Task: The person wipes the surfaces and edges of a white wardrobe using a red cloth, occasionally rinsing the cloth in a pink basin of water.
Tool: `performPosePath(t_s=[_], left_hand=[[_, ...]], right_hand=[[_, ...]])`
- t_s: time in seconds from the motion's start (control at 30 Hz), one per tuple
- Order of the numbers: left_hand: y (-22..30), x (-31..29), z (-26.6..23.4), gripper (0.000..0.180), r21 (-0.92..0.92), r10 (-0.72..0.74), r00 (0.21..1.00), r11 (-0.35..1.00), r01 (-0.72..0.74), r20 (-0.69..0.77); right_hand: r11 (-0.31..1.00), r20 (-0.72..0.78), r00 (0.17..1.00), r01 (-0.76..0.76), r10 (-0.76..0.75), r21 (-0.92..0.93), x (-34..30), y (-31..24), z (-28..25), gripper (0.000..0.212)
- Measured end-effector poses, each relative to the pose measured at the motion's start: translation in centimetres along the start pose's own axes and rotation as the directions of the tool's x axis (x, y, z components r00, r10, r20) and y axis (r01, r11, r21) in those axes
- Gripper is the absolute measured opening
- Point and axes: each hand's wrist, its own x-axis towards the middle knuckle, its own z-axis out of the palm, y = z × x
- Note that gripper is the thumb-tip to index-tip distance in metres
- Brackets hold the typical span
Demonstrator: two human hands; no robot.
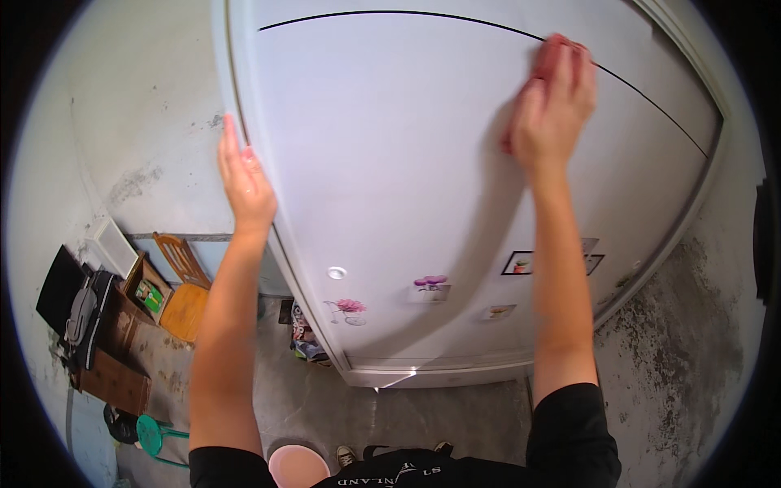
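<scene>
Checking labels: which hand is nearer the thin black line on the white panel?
Right: the right hand holds red cloth across the line; the left hand is below its left end.

1. Left of the left hand (246, 187), a pale wall (106, 122) carries grey stains (134, 184).
2. Below that hand, farther left, stand a wooden chair (184, 313) (its back is slatted) and a green stool (149, 435).
3. Below and right of the right hand (555, 114), another wall (667, 350) is blotched with black.
4. Grey floor (476, 415) lies well below both hands.
</scene>
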Motion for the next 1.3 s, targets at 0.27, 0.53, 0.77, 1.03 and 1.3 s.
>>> performPosePath(t_s=[0.27,0.53,0.77,1.03,1.3], left_hand=[[1.3,0.2,0.4,0.056,-0.003,0.057,0.998,0.998,-0.057,0.026],[-0.4,0.2,-0.3,0.056,0.092,0.065,0.998,0.994,-0.065,0.005],[-0.8,0.0,-0.5,0.059,0.035,-0.001,1.000,0.999,0.000,0.021],[0.0,0.4,-0.5,0.058,0.072,0.000,0.999,0.997,-0.003,0.033],[0.1,0.2,-0.2,0.059,0.069,-0.043,0.999,0.997,0.042,0.020]], right_hand=[[0.974,0.092,0.995,-0.049,0.029,0.222,-0.1,-23.8,10.2,0.071],[0.955,0.033,0.994,0.087,-0.101,0.283,-1.6,-21.4,9.2,0.056],[0.998,0.293,0.956,-0.014,-0.005,0.062,-0.4,-4.0,-1.9,0.074],[0.995,0.115,0.993,-0.008,-0.004,0.097,-5.1,14.8,-9.7,0.059],[0.987,0.066,0.997,0.036,-0.047,0.158,6.1,18.0,-6.5,0.050]])
